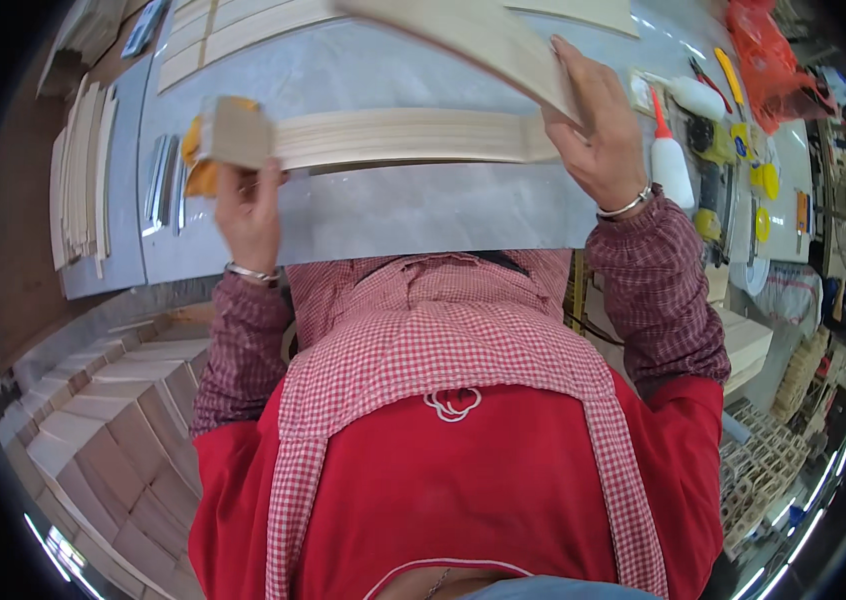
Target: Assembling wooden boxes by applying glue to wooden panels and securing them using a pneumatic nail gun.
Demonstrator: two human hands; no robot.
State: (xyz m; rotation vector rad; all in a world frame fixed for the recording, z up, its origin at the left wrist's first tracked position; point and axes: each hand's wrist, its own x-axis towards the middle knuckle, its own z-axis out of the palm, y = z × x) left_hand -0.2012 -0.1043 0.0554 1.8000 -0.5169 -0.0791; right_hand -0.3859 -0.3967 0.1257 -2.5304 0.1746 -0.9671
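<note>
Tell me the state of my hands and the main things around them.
Pale flat wooden board: raised, tilted.
Right hand: gripping that board.
Beige square-faced block: blurred.
Left hand: blurred, fingers at that block.
Long pale lined wooden piece: lying crosswise.
Red plastic bag: crumpled.
White plastic bottle: red nozzle fitted.

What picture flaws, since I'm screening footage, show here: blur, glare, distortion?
Head view: the left hand, the tan block it holds and the pale board look motion-blurred; head view: soft reflections on the grey tabletop; head view: fisheye bending toward the dark picture rim.
</note>
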